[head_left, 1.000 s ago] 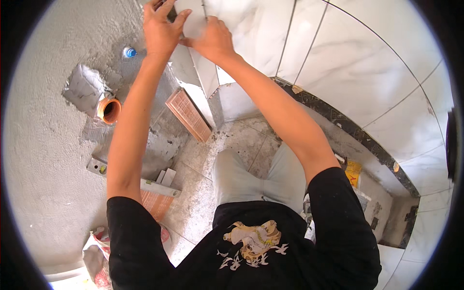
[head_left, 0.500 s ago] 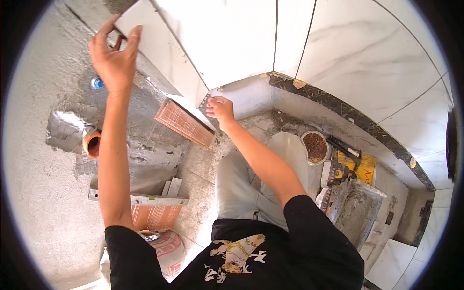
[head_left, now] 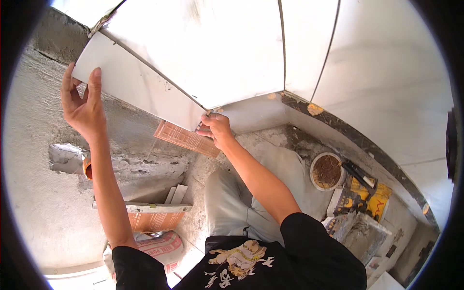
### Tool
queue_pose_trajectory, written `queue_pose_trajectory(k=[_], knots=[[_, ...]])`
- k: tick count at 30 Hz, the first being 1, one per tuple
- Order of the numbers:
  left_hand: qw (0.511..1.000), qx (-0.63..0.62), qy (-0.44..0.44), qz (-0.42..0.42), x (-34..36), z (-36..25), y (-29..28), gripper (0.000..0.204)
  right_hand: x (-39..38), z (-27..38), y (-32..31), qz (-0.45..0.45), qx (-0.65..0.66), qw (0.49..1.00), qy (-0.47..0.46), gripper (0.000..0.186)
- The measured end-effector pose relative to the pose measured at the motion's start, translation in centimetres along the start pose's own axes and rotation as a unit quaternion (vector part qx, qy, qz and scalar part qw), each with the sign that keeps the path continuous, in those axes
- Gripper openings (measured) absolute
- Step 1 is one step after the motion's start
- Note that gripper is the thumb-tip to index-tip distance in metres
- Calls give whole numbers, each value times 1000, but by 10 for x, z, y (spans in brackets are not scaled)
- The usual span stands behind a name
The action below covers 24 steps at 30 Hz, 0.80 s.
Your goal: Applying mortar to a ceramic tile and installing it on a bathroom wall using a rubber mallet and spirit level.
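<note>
A long white tile strip (head_left: 140,87) slants against the wall, just below large white wall tiles (head_left: 203,48). My left hand (head_left: 84,101) grips its upper left end, thumb on the front and fingers curled around the edge. My right hand (head_left: 216,128) pinches the lower right end, where part of the tile's edge is hidden by the fingers. Just beneath the strip, a reddish-brown stack of tiles or boards (head_left: 183,140) stands against the rough grey wall (head_left: 38,135).
At right are a bucket (head_left: 326,171), black-handled tools (head_left: 357,174), a yellow bag (head_left: 379,200) and a mortar tray (head_left: 362,234) beside a dark-edged ledge. At lower left lie a level (head_left: 145,208), a cement bag (head_left: 169,246) and an orange pipe (head_left: 87,167).
My left hand has moved left and down in the picture with the strip, which lies more slanted. My right hand has moved from beside the left hand to the strip's lower end.
</note>
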<state>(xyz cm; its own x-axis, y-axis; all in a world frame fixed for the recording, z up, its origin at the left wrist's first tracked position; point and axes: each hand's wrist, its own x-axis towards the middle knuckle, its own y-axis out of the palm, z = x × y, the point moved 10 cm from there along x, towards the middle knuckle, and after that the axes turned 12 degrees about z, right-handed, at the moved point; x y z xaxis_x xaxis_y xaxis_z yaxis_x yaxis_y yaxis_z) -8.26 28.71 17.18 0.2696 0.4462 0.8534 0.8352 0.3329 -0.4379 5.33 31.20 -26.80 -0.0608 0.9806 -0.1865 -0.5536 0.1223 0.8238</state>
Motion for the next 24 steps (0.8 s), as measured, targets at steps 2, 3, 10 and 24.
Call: queue_pose_trajectory(k=[2,3,10,24], knots=[[1000,-2,28,12,1,-3,3,50,0,-1,-4,11,-18,1000,15,19],[999,5,30,10,0,-5,3,50,-1,-1,-4,16,-37,999,27,21],[1000,-7,-1,-19,-3,-3,8,53,-1,6,-2,54,-64,995,45,23],[996,-18,-49,-67,-7,6,10,60,6,5,-6,88,-63,992,64,26]])
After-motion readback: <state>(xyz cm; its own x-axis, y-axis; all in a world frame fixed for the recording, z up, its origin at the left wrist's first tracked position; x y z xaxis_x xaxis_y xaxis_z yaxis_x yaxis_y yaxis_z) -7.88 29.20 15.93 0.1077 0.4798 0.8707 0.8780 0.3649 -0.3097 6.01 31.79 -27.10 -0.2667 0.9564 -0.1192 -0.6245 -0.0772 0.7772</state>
